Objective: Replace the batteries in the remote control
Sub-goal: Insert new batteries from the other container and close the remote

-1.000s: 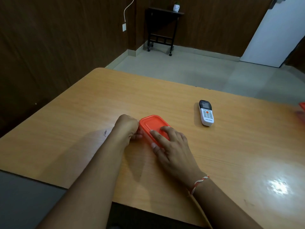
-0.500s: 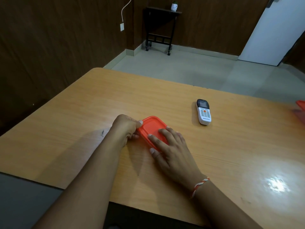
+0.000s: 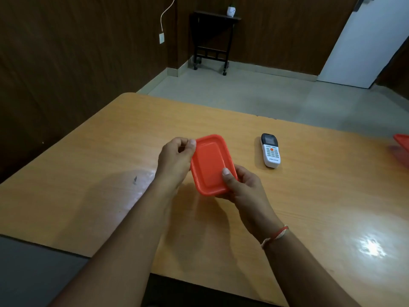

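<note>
A small orange plastic box (image 3: 210, 165) with its lid on is held tilted above the wooden table (image 3: 309, 207), lid facing me. My left hand (image 3: 176, 160) pinches its upper left edge. My right hand (image 3: 242, 185) grips its lower right corner, thumb on the lid. A white remote control (image 3: 270, 150) with a dark screen lies face up on the table, to the right of the box and apart from both hands. What the box holds is hidden.
Another orange container (image 3: 402, 144) shows partly at the table's right edge. The table's near edge runs just below my forearms. A dark side table (image 3: 212, 41) stands far off by the wall, and a white door (image 3: 363, 41) is at the back right.
The orange box lay flat on the table under both hands; now both hands have lifted it and tipped it up toward me.
</note>
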